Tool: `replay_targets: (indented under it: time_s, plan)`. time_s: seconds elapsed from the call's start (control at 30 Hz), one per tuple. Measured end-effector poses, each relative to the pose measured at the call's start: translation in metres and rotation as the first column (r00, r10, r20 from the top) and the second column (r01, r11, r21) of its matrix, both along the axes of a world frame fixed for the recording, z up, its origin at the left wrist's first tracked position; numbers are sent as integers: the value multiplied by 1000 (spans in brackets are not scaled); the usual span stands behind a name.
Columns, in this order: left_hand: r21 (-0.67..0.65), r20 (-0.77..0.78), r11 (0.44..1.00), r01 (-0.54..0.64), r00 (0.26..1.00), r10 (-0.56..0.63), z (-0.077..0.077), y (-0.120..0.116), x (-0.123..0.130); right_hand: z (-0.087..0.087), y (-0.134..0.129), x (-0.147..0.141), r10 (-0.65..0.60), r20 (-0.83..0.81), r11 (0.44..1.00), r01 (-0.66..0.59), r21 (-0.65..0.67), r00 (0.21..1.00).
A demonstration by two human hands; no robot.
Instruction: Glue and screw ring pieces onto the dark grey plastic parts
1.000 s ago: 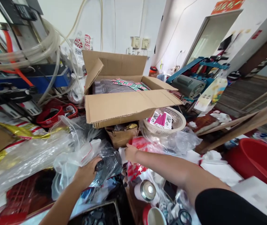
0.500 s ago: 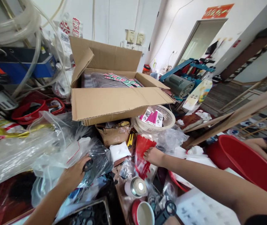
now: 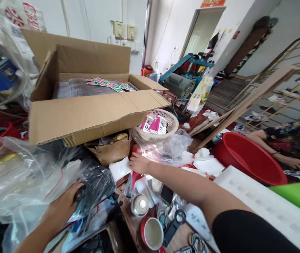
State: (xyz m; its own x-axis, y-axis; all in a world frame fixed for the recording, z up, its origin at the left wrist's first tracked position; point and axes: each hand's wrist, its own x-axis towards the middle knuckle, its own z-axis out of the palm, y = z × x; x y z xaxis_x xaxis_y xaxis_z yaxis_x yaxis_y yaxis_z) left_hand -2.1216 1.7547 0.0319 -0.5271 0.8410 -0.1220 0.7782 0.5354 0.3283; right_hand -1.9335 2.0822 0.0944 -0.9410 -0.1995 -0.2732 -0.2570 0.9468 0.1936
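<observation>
A crumpled red plastic bag (image 3: 136,175) lies under my right hand (image 3: 139,164), just in front of the cardboard box (image 3: 94,114). My fingers are bent down over the bag; whether they pinch it or only press on it, I cannot tell. It should prove light, limp and slippery, best taken by a gathered fold rather than a flat face. My left hand (image 3: 67,199), nearer me than the box's left corner, is curled around a small black thing (image 3: 80,194) among clear plastic bags (image 3: 31,186).

A white pad (image 3: 120,168) sits before the box, beside my right hand. A holed basket (image 3: 173,123) of pink-and-white cards (image 3: 153,124) stands by the box's right end. Farther in front of the box, a metal-topped flask (image 3: 139,205) and a red mug (image 3: 153,232) share the desk (image 3: 182,237).

Well right of the box, past a red basin (image 3: 250,160), another person's hand (image 3: 295,163) is at work, the object there unclear. My hand covers the red bag's middle, the black thing is half hidden and blurred, and my left forearm runs out of view.
</observation>
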Motion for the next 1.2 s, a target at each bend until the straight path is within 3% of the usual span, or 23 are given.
replay_targets:
  time_s: [0.13,0.2,0.23,0.3,0.37,0.5,0.6,0.67,0.73,0.87,1.07,1.2]
  plan:
    - [-5,-50,1000,-3,999,3,-9,-1,-5,-6,-24,-19,-40,-141,996,29,-79,989]
    - [2,-50,1000,-8,999,9,-12,-1,-6,-8,-28,-10,-181,-183,945,119,-304,966]
    - [12,-45,1000,-10,999,10,-12,-1,-6,-8,-28,-2,-322,-167,849,206,-486,932]
    - [41,-34,999,-15,999,16,-15,-1,-7,-8,-19,17,-624,-42,506,362,-783,780]
    - [74,-23,997,-23,999,25,-19,-1,-8,-2,1,32,-827,88,189,423,-886,555]
    - [113,-12,993,-31,999,32,-32,-2,-12,22,61,37,-947,251,-181,313,-932,199]
    - [114,-29,993,-25,999,28,-38,-3,-15,41,101,25,-897,438,-424,159,-892,66]
    - [105,-36,994,-21,999,25,-37,-3,-14,48,117,16,-839,545,-543,56,-838,16]
    - [82,-38,996,-23,999,27,-33,-3,-13,52,128,10,-786,618,-617,-52,-785,-13]
    - [54,-48,998,-41,998,43,-25,-2,-9,60,144,14,-719,695,-673,-226,-704,-21]
    - [75,34,996,-57,998,55,-23,-4,-7,83,172,48,-679,731,-670,-346,-656,-71]
    - [96,97,993,-66,994,57,-30,-8,-10,113,190,73,-678,725,-640,-391,-661,-117]
